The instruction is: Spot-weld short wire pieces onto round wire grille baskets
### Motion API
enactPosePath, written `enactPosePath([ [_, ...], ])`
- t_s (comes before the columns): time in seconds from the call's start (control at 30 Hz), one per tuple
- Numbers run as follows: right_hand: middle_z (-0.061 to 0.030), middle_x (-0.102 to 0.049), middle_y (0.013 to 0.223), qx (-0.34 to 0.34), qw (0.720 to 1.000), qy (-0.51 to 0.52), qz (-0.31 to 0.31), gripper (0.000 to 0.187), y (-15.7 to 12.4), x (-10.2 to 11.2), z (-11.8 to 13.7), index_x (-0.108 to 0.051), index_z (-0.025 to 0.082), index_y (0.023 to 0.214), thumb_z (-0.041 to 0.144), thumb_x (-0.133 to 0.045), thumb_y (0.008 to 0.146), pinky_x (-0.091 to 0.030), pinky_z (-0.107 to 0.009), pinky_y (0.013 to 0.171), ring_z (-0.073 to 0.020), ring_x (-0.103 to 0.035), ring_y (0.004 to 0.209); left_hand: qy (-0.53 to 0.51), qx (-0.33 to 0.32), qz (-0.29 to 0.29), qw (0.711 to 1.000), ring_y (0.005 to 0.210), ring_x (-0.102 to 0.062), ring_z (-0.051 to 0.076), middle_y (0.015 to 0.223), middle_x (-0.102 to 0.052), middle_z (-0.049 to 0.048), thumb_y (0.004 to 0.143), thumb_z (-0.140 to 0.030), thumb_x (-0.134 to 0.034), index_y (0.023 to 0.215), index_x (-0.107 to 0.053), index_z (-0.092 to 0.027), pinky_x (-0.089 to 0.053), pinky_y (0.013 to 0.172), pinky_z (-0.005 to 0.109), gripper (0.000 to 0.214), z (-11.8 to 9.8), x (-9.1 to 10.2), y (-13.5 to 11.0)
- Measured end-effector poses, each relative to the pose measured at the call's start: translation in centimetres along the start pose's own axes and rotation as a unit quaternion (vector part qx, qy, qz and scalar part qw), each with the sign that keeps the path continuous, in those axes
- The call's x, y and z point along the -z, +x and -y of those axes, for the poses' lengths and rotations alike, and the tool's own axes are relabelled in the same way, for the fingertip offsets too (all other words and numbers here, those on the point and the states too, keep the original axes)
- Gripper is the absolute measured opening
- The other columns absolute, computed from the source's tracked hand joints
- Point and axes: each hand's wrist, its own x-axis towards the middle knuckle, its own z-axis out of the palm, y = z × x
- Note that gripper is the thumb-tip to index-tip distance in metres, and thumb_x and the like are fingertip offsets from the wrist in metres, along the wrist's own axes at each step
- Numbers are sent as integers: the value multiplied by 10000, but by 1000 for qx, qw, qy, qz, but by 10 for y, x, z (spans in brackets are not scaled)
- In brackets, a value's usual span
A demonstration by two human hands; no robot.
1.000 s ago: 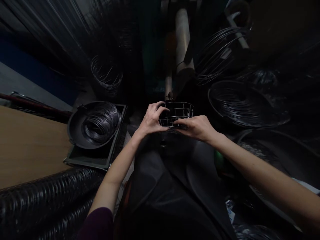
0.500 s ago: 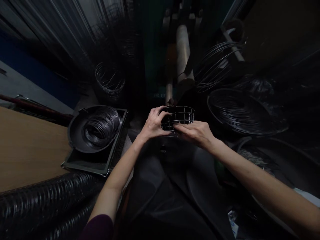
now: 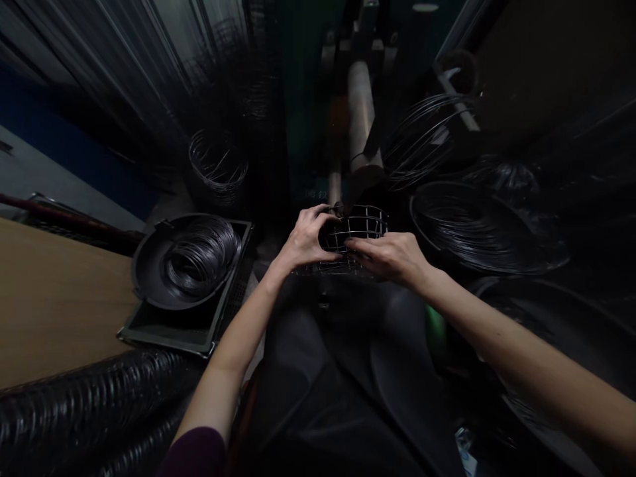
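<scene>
We note that the wire basket [image 3: 360,225] has tipped since the view half a second earlier: its lower wire ring now shows wider, reaching out beneath the left hand [image 3: 305,238]. The basket is held up in front of the body, over a dark apron [image 3: 318,391]. Both hands are closed on it: the left curls over the rim, and the right hand [image 3: 390,257] presses its fingers across the near side. Just beyond stands a pale vertical roller [image 3: 360,112]. To the left, a coil of dark wire [image 3: 201,260] lies in a black pan [image 3: 144,271] on a metal tray [image 3: 169,338], beside a wooden tabletop [image 3: 59,298]. More wire coils [image 3: 477,228] lie to the right, and ribbed black tubing [image 3: 84,404] runs along the lower left.
</scene>
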Motion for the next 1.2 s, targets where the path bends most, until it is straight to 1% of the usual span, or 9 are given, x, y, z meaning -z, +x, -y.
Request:
enactPosePath([
  [0.27, 24, -760, 987, -26, 999, 9, 18, 306, 3, -8, 0, -753, 295, 1107, 364, -482, 984, -312, -272, 528, -118, -612, 581, -4, 11, 3, 1000, 1333, -460, 339, 1416, -499, 162, 600, -358, -899, 1192, -589, -181, -399, 1119, 510, 691, 7, -1, 2],
  [0.4, -5, -761, 989, -61, 997, 25, 47, 309, 7, -7, 0, -758, 284, 1083, 400, -494, 972, -310, -280, 533, -130, -626, 613, 5, 14, 8, 1000, 1311, -479, 334, 1393, -522, 149, 586, -365, -905, 1179, -587, -188, -407, 1104, 495, 696, 9, 1, 7],
  [0.47, -7, -763, 961, -72, 995, 36, 50, 299, 6, -5, 1, -753, 283, 1089, 396, -502, 973, -310, -276, 540, -131, -628, 625, 6, 16, 5, 1000, 1272, -506, 328, 1347, -555, 145, 575, -381, -913, 1148, -588, -175, -422, 1084, 474, 690, 8, 1, 9],
  [0.6, -20, -757, 1011, -105, 993, 47, 26, 277, -3, -3, 5, -734, 260, 1131, 346, -517, 982, -351, -253, 579, -120, -635, 681, 9, 29, -3, 1000, 1210, -530, 320, 1296, -569, 149, 550, -408, -923, 1101, -599, -147, -438, 1053, 449, 690, 6, 3, 10],
  [0.7, -40, -737, 1065, -146, 989, 31, -5, 269, -5, -6, 7, -751, 222, 1007, 362, -523, 980, -333, -236, 547, -116, -626, 710, 2, 39, 8, 999, 1208, -522, 318, 1306, -553, 132, 529, -403, -927, 1126, -605, -166, -440, 1056, 457, 718, 9, 4, 14],
  [0.83, -62, -694, 991, -186, 981, 35, -30, 267, 5, -14, 1, -738, 198, 968, 378, -541, 958, -299, -231, 508, -120, -583, 688, -1, 57, 2, 998, 1228, -511, 318, 1311, -543, 123, 522, -375, -931, 1124, -606, -173, -425, 1076, 469, 713, 18, 5, 25],
  [0.93, -69, -661, 983, -194, 978, 70, -39, 239, 11, -19, -5, -725, 199, 979, 347, -540, 949, -339, -233, 532, -130, -577, 717, 5, 57, -2, 998, 1222, -516, 319, 1308, -542, 125, 524, -394, -932, 1105, -604, -173, -425, 1068, 474, 704, 23, 6, 33],
  [1.03, -74, -639, 987, -201, 972, 105, -56, 225, 10, -21, -8, -720, 207, 976, 339, -541, 941, -378, -237, 565, -146, -586, 768, 5, 42, 1, 999, 1207, -529, 318, 1259, -574, 128, 537, -425, -926, 1086, -600, -163, -432, 1054, 465, 690, 26, 5, 36],
  [1.2, -73, -615, 930, -236, 961, 122, -77, 214, 15, -30, -15, -713, 199, 941, 343, -557, 914, -384, -259, 581, -164, -569, 756, 10, 55, -10, 998, 1170, -541, 333, 1234, -582, 124, 529, -450, -914, 1120, -575, -171, -451, 1027, 483, 736, 37, 6, 47],
])
